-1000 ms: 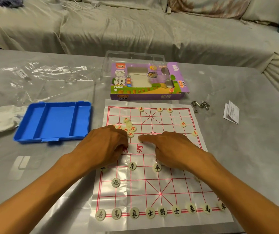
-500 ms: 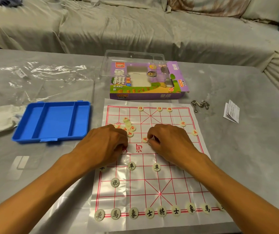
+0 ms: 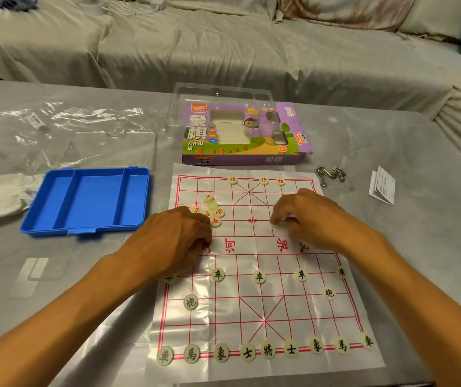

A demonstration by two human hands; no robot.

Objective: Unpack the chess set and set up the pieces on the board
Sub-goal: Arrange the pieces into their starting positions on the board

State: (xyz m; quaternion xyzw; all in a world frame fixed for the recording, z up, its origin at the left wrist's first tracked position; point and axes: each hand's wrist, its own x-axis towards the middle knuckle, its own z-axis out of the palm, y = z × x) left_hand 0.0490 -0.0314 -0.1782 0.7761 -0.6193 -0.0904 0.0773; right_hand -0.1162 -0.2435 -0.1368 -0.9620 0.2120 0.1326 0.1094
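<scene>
Here a red piece [image 3: 275, 224] is pinched by the right hand [image 3: 311, 219] mid-frame, probably for placing on the board [image 3: 254, 277]; the left hand [image 3: 173, 241] is curled, contents unclear.

Both hands knuckles-up, fingers curled: left [image 3: 173, 238], right [image 3: 310, 219].

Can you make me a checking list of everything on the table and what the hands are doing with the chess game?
Surface: grey table, glossy.
Job's things: paper board; black pieces line the near edge; heap of red pieces far left; purple box behind the board.
Clutter: blue tray, plastic wrap, tissue, metal puzzle rings, folded leaflet.
Hands: left hand rests by the heap, fingers curled; right hand pinches a piece on the board.
Cables: nothing seen on the table.
Surroundings: sofa under a cover.
</scene>
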